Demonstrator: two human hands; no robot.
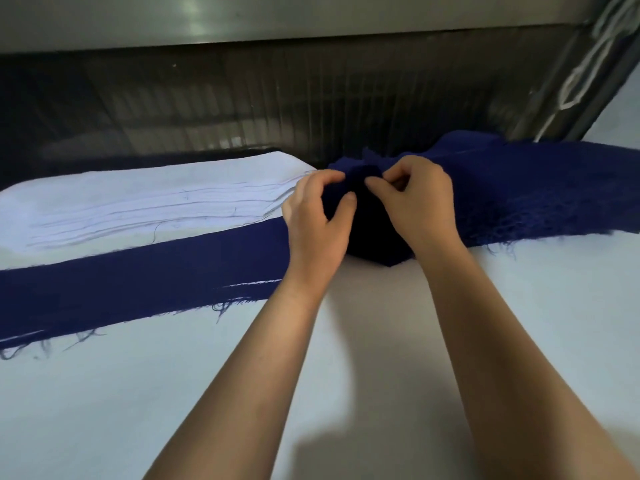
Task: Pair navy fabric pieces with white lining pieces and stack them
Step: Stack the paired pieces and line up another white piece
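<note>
L hand (318, 220) and R hand (420, 202): both grips clamped, thumb and fingertips pinching a raised, bunched fold of navy woven fabric piece (375, 237), mid-counter, far side. Hands close together, fold between them. Stack of frayed navy fabric pieces (540, 192) runs off to the R. Long flat navy strip (138, 282) lies to the L, near edge frayed. Cannot tell whether the pinched fold is part of either. Stack of white lining pieces (149, 199) sits just behind the strip, touching it. All on a pale counter (104, 393).
</note>
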